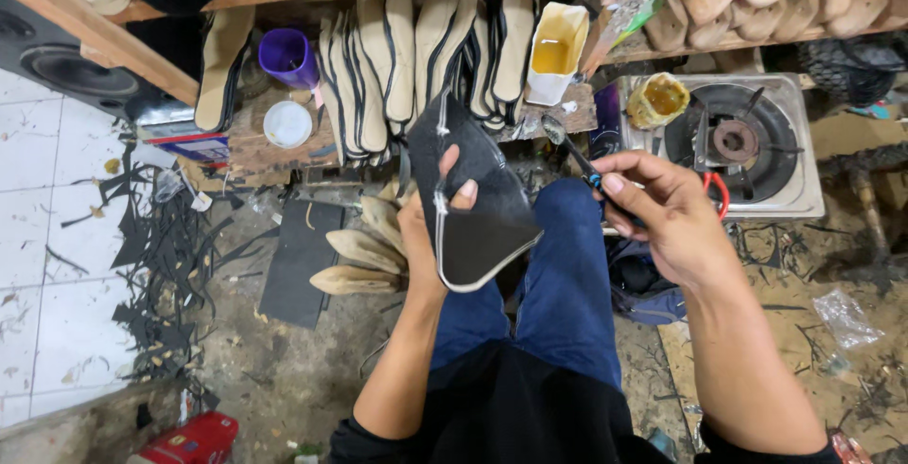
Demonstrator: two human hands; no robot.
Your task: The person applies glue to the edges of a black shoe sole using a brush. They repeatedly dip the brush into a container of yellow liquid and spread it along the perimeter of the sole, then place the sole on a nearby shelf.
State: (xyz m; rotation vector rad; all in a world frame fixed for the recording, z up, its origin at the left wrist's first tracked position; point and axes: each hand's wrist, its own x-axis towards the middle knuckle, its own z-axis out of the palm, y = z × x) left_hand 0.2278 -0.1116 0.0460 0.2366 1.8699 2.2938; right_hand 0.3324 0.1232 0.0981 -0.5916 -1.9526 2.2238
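You hold one dark shoe insole (473,209) and one small brush (569,152), with one purple cup (287,55), one yellowish glue tub (556,52) and one single-burner stove (742,140) on the far side, plus three pale wooden shoe lasts (359,251) on the floor to the left (the stacked pale soles behind are too many to count). Your left hand (430,227) has its fingers closed around the insole, thumb pressed on its face, while your right hand (667,213) pinches the brush handle with fingers narrowly closed. The insole stands raised above your knee in the centre, black with a pale edge, its broad end near you.
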